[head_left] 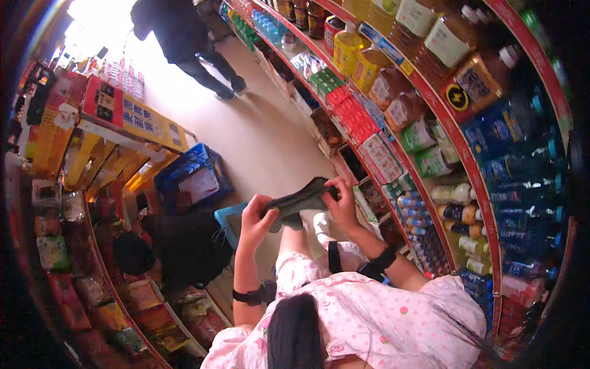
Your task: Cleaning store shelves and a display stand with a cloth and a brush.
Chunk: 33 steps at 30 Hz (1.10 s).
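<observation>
A dark grey-green cloth (299,199) stretches between my two hands above the aisle floor. My left hand (257,213) pinches its left end between thumb and fingers. The right hand (340,198) is closed on the other end, which is higher and farther from me. The cloth sags a little in the middle, and a part hangs below it. Whether it is a rag or a garment I cannot tell. Under it show my legs and a white shoe (321,226).
Red-edged shelves (430,92) with bottles and packets line the right side. On the left are boxed goods (132,117), a blue crate (193,178), a light-blue object (230,220) and a large dark shape (184,249). Another person (178,37) stands up the aisle near the bright opening.
</observation>
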Motion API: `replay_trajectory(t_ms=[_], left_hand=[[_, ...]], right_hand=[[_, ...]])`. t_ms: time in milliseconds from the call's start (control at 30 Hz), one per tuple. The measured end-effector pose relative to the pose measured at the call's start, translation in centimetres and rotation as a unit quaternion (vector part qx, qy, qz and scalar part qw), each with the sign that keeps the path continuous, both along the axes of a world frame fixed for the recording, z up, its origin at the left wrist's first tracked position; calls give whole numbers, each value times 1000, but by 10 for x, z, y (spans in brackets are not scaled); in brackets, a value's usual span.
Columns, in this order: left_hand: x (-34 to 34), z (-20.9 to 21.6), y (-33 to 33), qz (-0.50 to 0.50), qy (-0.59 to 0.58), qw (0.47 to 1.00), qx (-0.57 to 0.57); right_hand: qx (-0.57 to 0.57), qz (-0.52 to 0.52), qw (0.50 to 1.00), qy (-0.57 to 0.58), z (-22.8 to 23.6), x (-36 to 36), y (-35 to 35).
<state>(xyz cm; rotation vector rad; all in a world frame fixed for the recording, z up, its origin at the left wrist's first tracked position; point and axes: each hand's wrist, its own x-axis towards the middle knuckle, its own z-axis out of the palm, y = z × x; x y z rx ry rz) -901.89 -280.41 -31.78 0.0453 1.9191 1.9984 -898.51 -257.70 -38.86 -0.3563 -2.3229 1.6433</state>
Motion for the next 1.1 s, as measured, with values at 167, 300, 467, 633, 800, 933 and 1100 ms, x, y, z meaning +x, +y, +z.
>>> replay_trajectory(t_ms=[167, 300, 467, 633, 800, 933, 1100], left_hand=[[-64, 8, 4, 21, 51, 997, -46], [-131, -12, -5, 12, 53, 998, 11], [-218, 3, -30, -31, 119, 992, -43], [-298, 46, -61, 2, 267, 949, -167], [-335, 60, -93, 4, 387, 879, -277], [-348, 70, -100, 4, 440, 849, -292], [-379, 53, -111, 61, 399, 873, -274]], right_hand=[[3, 41, 999, -23, 5, -53, -28], [154, 73, 985, 20, 15, -105, -47], [156, 212, 965, -5, 45, -195, -81], [85, 366, 924, -69, 61, -280, -131], [120, 353, 927, 44, 33, -352, -188], [12, 402, 915, -8, 58, -393, -199], [-216, 445, 862, -108, 53, -453, -216]])
